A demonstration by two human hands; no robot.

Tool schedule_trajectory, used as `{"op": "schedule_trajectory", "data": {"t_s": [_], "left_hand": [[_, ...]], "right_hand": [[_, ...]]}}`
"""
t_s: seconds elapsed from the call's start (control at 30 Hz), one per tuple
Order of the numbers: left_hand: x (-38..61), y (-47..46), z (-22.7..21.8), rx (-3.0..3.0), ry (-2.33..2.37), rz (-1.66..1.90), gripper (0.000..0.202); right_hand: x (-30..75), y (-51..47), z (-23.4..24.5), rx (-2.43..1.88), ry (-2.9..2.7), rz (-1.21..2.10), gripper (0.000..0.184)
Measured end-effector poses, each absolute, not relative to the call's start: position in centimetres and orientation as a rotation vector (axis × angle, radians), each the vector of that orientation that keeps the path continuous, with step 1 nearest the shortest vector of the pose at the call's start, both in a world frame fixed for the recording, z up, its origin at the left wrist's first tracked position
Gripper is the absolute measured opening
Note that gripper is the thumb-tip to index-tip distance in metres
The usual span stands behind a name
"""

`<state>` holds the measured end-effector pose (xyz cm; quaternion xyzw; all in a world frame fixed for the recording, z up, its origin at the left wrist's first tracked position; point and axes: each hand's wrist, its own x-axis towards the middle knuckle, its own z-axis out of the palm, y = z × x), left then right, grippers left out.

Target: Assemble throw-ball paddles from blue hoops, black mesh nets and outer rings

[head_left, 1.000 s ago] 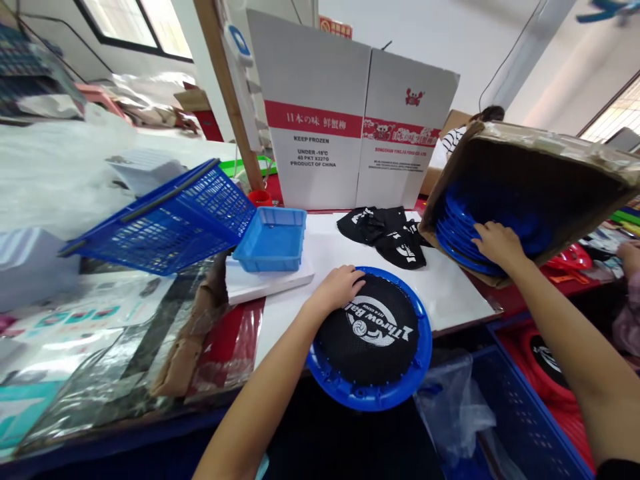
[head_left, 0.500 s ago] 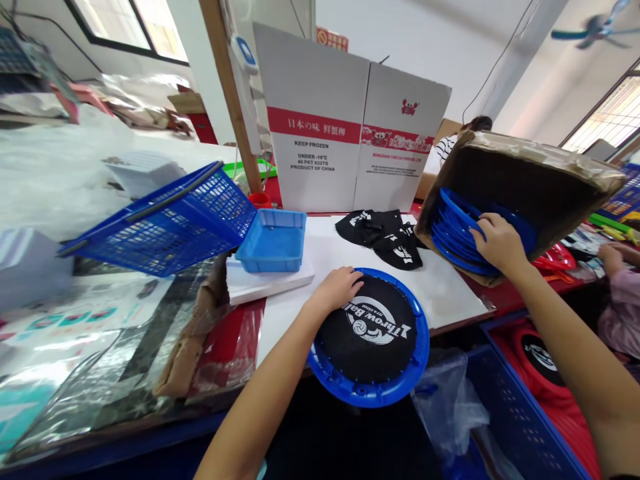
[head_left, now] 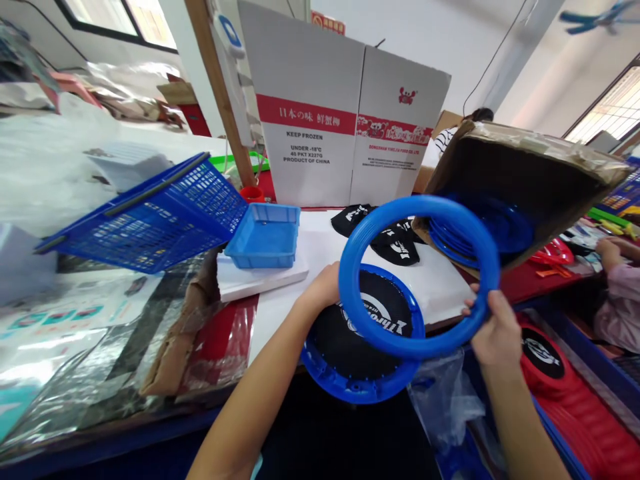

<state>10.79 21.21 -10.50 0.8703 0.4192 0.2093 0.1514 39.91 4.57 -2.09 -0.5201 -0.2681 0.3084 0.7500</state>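
Along the near edge of the tabletop, head view: a black mesh disc with a blue rim is lying print side up and overhanging that edge. Left hand is resting at the disc's far-left rim; its fingertips are disappearing behind a blue ring, so spread or grip cannot be told. Right hand is pinching that ring at its lower right, thumb and fingers closing round the band. Ring is being held up in front of the disc, overlapping it in view; contact between the two cannot be told.

Containers: cardboard box is tilting at the tabletop's right side, mouth facing the wearer, and holding blue hoops. Light-blue tray is standing on a white stack left of centre; a small item inside is showing too faintly to name. Blue basket is leaning just beside the tray, on its left. Below the near edge, at right, a blue crate is carrying red discs. Black printed pieces are lying toward the far edge, before an upright white carton.
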Motion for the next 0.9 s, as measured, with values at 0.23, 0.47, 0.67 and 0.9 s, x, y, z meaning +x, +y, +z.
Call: {"op": "schedule_trajectory", "data": {"t_s": [0.23,0.47,0.67,0.9], "left_hand": [[8.3,22.5,-8.0,2.343,1.307,0.676,0.032],[2.6,11.7,-5.9,1.814,1.212,1.425,0.035],[6.9,-2.1,-16.5,0.812,1.019,1.771,0.021],[14.7,-2.5,-17.5,0.368,1.166,1.367,0.071]], "right_hand": [[37.7,3.8,-8.9,-1.179,-0.414,1.167,0.064],[36.6,3.4,-10.3,-1.223,-0.581,0.844,0.085],[36.6,4.6,-12.1,-1.499,-0.902,0.685,0.044],[33.8,1.4,-13.7,-1.451,-1.523,0.207,0.028]]}}
